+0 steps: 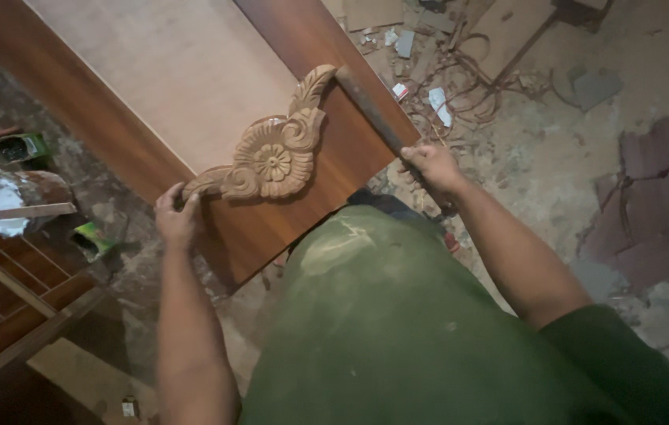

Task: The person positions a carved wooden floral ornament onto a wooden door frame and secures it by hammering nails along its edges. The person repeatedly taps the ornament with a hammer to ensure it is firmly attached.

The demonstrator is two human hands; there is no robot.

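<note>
A carved wooden corner ornament [271, 157] with a flower and leaf scrolls lies on the corner of a brown framed panel [342, 153]. My left hand [177, 216] presses on the ornament's lower left leaf tip at the panel's edge. My right hand [433, 167] grips a dark, rough-handled tool [370, 110], whose far end rests by the ornament's upper leaf tip. The panel's pale centre board [169, 71] runs toward the upper left. My green shirt fills the lower middle.
At the left, a container of white paste [4, 201] with a flat stick across it sits on a slatted wooden piece [12, 291]. Small green packets lie nearby. Wood scraps, papers and shavings [460, 79] litter the dirty floor at the upper right.
</note>
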